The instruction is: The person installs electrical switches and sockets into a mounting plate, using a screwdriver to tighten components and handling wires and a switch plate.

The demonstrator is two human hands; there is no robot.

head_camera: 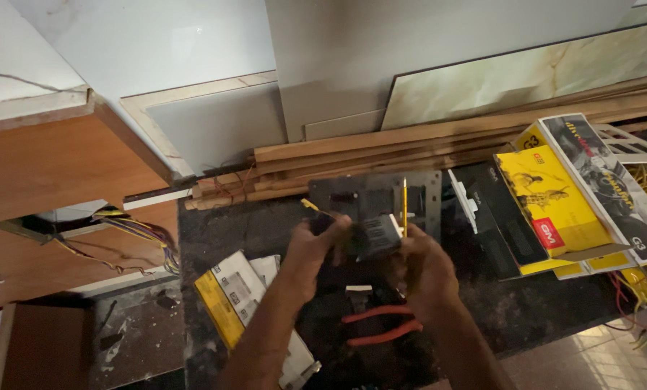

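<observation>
Dark stone counter w/ timber strips along the back, yellow boxes at right, red-handled pliers near the front edge. Both hands are up over the counter's middle, closed on a dark switch module: left hand grips its left side, right hand its right. A grey metal plate sits just behind the module; blur hides finer detail.

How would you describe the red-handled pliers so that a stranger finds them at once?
Start at the dark worktop. Just below the right hand, near the front edge, lie the pliers. Their two curved red handles are the only red tool there.
</observation>
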